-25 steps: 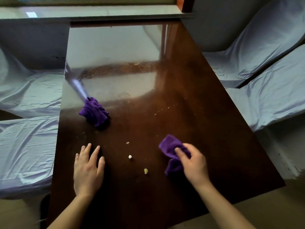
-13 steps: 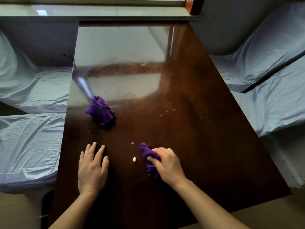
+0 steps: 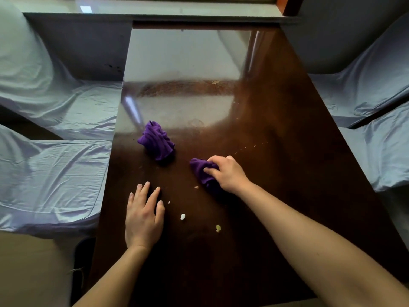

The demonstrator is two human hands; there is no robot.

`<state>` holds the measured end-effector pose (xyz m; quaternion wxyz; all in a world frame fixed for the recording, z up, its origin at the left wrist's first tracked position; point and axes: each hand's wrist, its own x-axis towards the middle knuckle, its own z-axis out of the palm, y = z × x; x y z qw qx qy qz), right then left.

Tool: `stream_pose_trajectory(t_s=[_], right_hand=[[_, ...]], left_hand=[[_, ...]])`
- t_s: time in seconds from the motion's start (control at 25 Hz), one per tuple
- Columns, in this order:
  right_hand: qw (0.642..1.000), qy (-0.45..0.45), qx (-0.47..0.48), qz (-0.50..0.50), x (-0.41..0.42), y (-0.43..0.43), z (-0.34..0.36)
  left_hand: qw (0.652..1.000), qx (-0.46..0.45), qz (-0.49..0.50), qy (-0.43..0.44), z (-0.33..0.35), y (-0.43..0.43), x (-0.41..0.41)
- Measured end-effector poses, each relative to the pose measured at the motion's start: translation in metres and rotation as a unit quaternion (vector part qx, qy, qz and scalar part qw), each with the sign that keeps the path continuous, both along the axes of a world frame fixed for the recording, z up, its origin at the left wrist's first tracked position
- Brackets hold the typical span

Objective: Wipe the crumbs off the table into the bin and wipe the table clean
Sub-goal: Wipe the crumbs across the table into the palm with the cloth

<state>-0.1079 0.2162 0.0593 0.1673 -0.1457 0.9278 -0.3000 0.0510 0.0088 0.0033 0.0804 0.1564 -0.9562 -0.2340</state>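
While the right hand [image 3: 229,173] clutched a bunched purple cloth [image 3: 202,171], fingers curled round it and pressing it onto the bench [image 3: 276,173], the left hand [image 3: 142,218] lay released and flat on the wood, fingers spread, nearer the left edge. The bench was a dark brown, glossy top whose far half mirrored pale window light. A second purple cloth [image 3: 157,140] sat crumpled and apart from both hands, just beyond them. Between the two forearms lay a white crumb [image 3: 182,216] and a yellowish crumb [image 3: 218,228]; a small crumb [image 3: 196,187] rested just beside the held cloth. A trail of fine crumbs [image 3: 254,146] ran past the right hand, and a flake [image 3: 215,82] lay farther off. Seats draped in pale blue sheets flanked the bench, left [image 3: 55,173] and right [image 3: 376,85], and a window sill [image 3: 177,9] crossed the far end.
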Motion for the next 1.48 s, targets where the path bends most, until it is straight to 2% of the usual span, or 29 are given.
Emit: stream_pose_trajectory(t_s=[0.12,0.2,0.28,0.36,0.44,0.52,0.6,0.68,0.8,0.92,1.0,1.12,1.24,1.32,1.48], right_hand=[[0.991,0.034,0.037,0.122,0.021,-0.005,-0.003],[0.975,0.005,0.034,0.217,0.039,0.0,0.0],[0.971,-0.026,-0.008,0.236,0.055,0.012,0.007],[0.986,-0.002,-0.071,0.149,0.064,0.033,0.016],[0.994,0.025,-0.108,0.02,0.069,0.066,0.021],[0.991,0.002,-0.098,-0.095,0.073,0.104,0.02],[0.982,-0.035,-0.067,-0.176,0.085,0.132,0.011],[0.971,-0.025,-0.028,-0.236,0.109,0.138,0.0],[0.972,0.08,0.05,-0.214,0.152,0.109,-0.014],[0.977,0.106,0.032,-0.184,0.177,0.046,-0.019],[0.979,0.101,-0.008,-0.178,0.183,0.0,-0.021],[0.977,0.073,-0.088,-0.178,0.182,-0.043,-0.013],[0.966,0.095,-0.114,-0.211,0.172,-0.034,-0.004],[0.961,0.096,-0.099,-0.239,0.158,-0.01,0.001],[0.965,0.081,-0.013,-0.251,0.109,0.011,-0.003]], left_hand=[[1.0,0.014,0.002,0.011,-0.001,0.0,0.0],[1.0,0.024,0.003,0.02,-0.002,-0.001,0.0],[0.999,0.037,0.008,0.031,-0.003,-0.002,0.001],[0.998,0.052,0.016,0.038,-0.004,-0.003,0.003],[0.997,0.064,0.021,0.04,-0.004,-0.003,0.004],[0.996,0.075,0.021,0.037,-0.003,-0.003,0.004],[0.996,0.086,0.022,0.032,-0.002,-0.004,0.004],[0.994,0.099,0.021,0.03,-0.001,-0.005,0.005],[0.989,0.143,0.027,0.033,0.003,-0.007,0.004],[0.971,0.227,0.043,0.058,0.011,-0.015,0.006],[0.964,0.247,0.053,0.078,0.014,-0.024,0.013],[0.969,0.222,0.065,0.083,0.012,-0.045,0.033],[0.976,0.198,0.059,0.068,0.006,-0.062,0.049],[0.981,0.182,0.027,0.064,0.004,-0.065,0.053],[0.988,0.14,0.005,0.066,-0.002,-0.064,0.053]])
